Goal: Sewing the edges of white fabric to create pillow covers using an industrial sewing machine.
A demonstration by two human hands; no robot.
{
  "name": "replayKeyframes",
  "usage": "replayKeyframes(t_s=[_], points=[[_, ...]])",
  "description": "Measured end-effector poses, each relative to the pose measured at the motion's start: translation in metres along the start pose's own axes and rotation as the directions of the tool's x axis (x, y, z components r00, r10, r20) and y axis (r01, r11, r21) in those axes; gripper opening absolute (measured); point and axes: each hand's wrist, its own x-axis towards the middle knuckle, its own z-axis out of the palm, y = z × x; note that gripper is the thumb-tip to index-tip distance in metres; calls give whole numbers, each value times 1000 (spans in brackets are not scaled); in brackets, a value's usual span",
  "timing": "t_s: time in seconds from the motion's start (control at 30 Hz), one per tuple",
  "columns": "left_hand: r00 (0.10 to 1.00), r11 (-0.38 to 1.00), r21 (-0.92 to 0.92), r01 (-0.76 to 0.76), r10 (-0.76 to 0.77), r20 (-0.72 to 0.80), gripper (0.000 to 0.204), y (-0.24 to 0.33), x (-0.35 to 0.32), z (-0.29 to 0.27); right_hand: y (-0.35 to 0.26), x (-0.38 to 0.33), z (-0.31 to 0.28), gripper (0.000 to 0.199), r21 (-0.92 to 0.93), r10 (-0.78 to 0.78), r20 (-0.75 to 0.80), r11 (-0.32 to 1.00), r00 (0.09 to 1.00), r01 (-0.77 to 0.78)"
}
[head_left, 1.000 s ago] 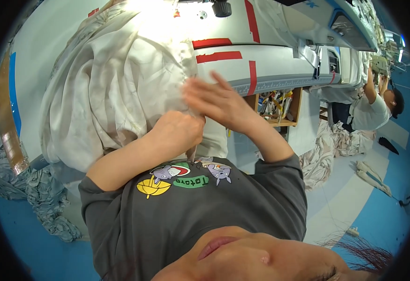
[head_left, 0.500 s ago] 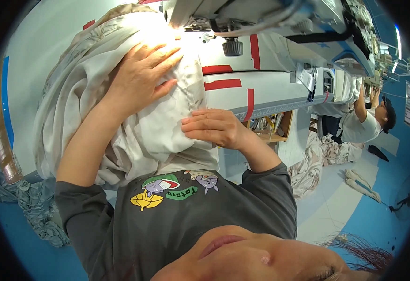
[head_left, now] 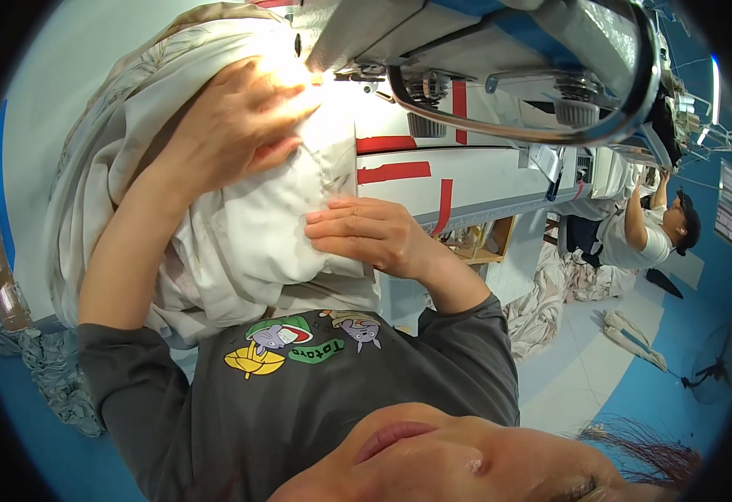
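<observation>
A large cream cloth lies bunched in deep folds in front of me, with its far part beneath a brightly lit sewing machine. My left hand rests on it near the lamp's glare, fingers stretched forward and slightly bent; the glare washes out their tips. Nearer to me, my right hand lies on the cloth's right side, its fingers straight and close together. Its thumb is hidden. Glare also hides the place where the cloth meets the needle.
Red tape strips mark the white work table to the right. A person in a cap works farther right. Piled cloth lies on the floor there, and more crumpled cloth sits at the lower left.
The view has shifted, so the machine and its curved metal bar loom larger. My left hand's fingers are more bent and farther into the glare. My right hand still lies on the cloth.
</observation>
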Motion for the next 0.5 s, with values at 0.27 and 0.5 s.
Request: replayKeyframes(t_s=[0.27,0.5], points=[[994,995,10,-101,101,41,42,-10,-4,1,2,11,-4,19,-8,14,14,1000,1000,-13],[994,991,-81,-107,107,-5,27,-23,14,-10,17,19,-6,21,-38,63,6,997,998,-63]])
